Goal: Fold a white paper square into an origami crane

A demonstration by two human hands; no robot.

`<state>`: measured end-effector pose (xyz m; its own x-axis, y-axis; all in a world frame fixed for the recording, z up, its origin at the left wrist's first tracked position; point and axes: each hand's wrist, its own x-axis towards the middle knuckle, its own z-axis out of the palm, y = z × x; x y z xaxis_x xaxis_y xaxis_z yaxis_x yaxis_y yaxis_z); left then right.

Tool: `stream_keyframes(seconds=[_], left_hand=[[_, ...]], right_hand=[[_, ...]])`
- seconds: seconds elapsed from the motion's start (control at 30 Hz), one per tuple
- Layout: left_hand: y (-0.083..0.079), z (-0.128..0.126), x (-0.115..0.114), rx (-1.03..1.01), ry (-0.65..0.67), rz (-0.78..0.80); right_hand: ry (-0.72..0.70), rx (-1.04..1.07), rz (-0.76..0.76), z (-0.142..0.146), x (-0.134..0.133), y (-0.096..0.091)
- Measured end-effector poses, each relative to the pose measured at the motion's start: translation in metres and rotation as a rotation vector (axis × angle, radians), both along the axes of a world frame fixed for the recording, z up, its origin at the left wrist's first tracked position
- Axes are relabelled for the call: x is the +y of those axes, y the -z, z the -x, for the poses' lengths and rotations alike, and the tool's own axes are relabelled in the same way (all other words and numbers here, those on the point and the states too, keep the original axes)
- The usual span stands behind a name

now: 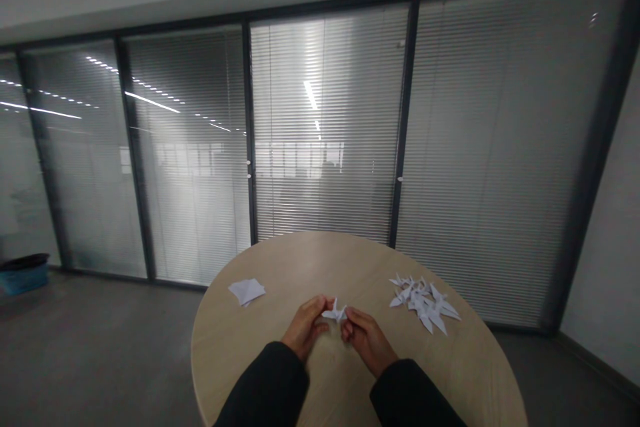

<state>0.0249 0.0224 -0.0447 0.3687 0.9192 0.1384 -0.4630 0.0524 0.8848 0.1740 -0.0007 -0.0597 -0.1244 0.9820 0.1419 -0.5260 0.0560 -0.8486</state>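
Note:
A small white folded paper figure (pixel 335 311) is held just above the round wooden table (pixel 280 347), between both hands. My left hand (pixel 305 328) pinches its left side with fingers curled. From the other side, my right hand (pixel 366 339) pinches its right end, fingers closed. Both forearms wear dark sleeves.
A pile of several finished white folded paper figures (pixel 424 300) lies on the table to the right of my hands. A small stack of flat white paper sheets (pixel 247 291) lies to the left. Glass partitions with blinds stand behind; a blue bin (pixel 23 273) sits on the floor far left.

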Motion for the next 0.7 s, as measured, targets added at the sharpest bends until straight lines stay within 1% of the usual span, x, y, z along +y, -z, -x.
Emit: stream_keyframes(seconds=[0.13,0.2,0.27,0.37,0.5,0.63,0.7], left_hand=[[-0.001,-0.002,-0.003,0.050,0.122,-0.020],[0.001,-0.003,-0.001,0.071,0.139,-0.012],[0.004,-0.004,0.002,0.088,0.123,-0.019],[0.009,-0.003,0.007,0.122,0.049,-0.054],[0.012,-0.001,0.013,0.212,-0.098,-0.127],[0.012,0.001,0.017,0.263,-0.305,-0.248],[0.011,0.001,0.017,0.240,-0.366,-0.293]], right_hand=[[0.003,-0.074,-0.002,0.000,0.001,0.001],[0.016,-0.094,-0.016,0.000,0.002,0.004],[0.051,-0.137,-0.039,-0.001,0.005,0.006],[0.175,-0.267,-0.104,-0.003,0.007,0.008],[0.349,-0.413,-0.234,-0.005,0.005,0.003],[0.422,-0.537,-0.368,-0.002,0.001,-0.002],[0.427,-0.611,-0.399,-0.001,0.000,-0.001]])
